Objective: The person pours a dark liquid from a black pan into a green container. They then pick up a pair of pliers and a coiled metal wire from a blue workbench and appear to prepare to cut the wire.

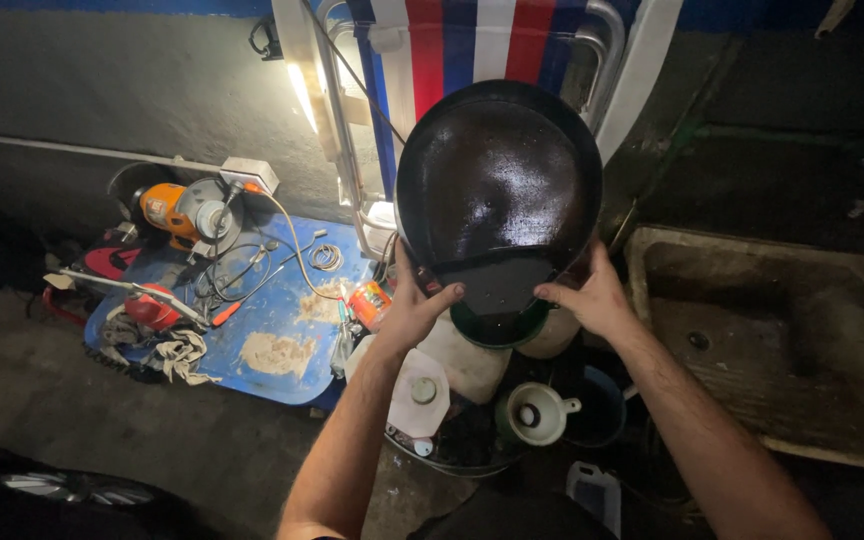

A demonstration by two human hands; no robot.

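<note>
Over cluttered floor, both hands [502,305] grip oily pan [497,190].

Glossy wet black pan [497,180], rough stained concrete sink [852,340], matt white plastic funnel [537,412]

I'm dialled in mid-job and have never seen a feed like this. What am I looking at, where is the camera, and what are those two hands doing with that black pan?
There is no machine here: it is a person working with bare hands, and the single picture comes from a camera on their head, looking down. The left hand and right hand grip the lower edge of a big black pan, tilted up, with dark liquid shining inside; its low end sits over a green funnel. Below stand a white jug and a white funnel. To the left, a blue board carries an orange grinder, cables, rags and a red tool. To the right is a stone sink. Whether liquid is running out, I cannot tell.
</note>
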